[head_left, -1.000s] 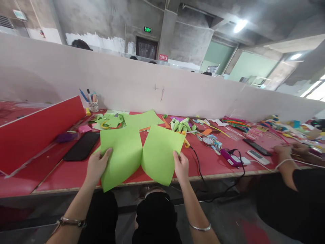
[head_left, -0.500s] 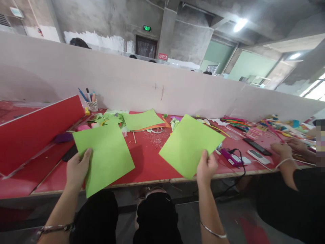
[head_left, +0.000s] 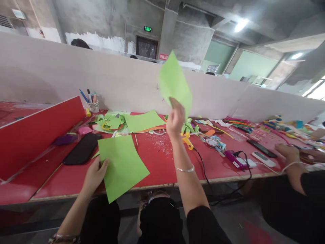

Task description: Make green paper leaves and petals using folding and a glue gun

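Note:
My left hand [head_left: 96,173] pinches the left edge of a green paper sheet [head_left: 123,166], which hangs over the table's front edge. Raised in front of the white partition, my right hand [head_left: 175,117] grips a second green sheet [head_left: 175,81] by its lower part; that sheet is tilted and blurred. Another green sheet [head_left: 144,121] lies at the back of the red table [head_left: 154,166], on top of some orange material. Green scraps [head_left: 111,122] are heaped to its left.
A yellow glue gun [head_left: 187,140] lies right of centre, its cord running off the front edge. A black phone [head_left: 82,149] and pen cup [head_left: 93,106] are left. A purple power socket [head_left: 236,160] sits right, near another person's hands [head_left: 288,152].
My right hand has risen up and left with its sheet, uncovering the glue gun and green pieces. My left hand and its sheet have shifted right, uncovering the black phone.

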A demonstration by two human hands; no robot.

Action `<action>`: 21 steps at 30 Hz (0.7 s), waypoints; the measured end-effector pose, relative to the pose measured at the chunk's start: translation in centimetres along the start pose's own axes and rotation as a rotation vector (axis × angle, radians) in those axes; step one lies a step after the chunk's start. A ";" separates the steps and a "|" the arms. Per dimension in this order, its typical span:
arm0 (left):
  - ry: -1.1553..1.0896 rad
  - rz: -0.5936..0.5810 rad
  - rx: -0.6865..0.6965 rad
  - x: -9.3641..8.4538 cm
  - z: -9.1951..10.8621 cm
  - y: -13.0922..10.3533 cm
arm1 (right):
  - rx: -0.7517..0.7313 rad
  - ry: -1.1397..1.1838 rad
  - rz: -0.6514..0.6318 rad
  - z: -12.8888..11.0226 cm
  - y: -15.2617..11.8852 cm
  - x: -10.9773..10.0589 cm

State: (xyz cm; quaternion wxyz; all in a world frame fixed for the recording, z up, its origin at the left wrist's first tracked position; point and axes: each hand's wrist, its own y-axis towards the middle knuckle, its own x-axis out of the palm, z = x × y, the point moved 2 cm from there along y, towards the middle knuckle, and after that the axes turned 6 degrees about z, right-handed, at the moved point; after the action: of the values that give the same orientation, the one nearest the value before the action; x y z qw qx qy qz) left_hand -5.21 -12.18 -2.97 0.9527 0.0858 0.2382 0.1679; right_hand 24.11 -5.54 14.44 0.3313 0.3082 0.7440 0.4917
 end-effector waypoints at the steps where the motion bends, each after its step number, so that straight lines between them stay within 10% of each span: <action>1: 0.005 -0.025 0.004 0.1 0.0 -0.1 | 0.009 0.009 -0.106 0.5 -0.2 2.4; 5: -0.052 -0.050 -0.011 -0.2 0.5 -0.5 | 0.262 -0.037 -0.652 2.9 -3.8 9.7; 9: -0.106 -0.017 -0.024 -0.4 1.3 -0.8 | 0.377 -0.039 -0.821 4.6 -7.6 11.2; 21: -0.466 0.121 -0.359 0.3 1.7 -1.0 | 0.382 0.515 -1.056 1.8 -9.9 2.6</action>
State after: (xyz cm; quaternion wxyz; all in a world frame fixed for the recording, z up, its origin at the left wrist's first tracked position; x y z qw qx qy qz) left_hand -3.82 -13.16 -1.86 0.9699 -0.0336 -0.0257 0.2397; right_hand 22.69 -5.81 4.11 0.2786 -0.1765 0.9271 0.1782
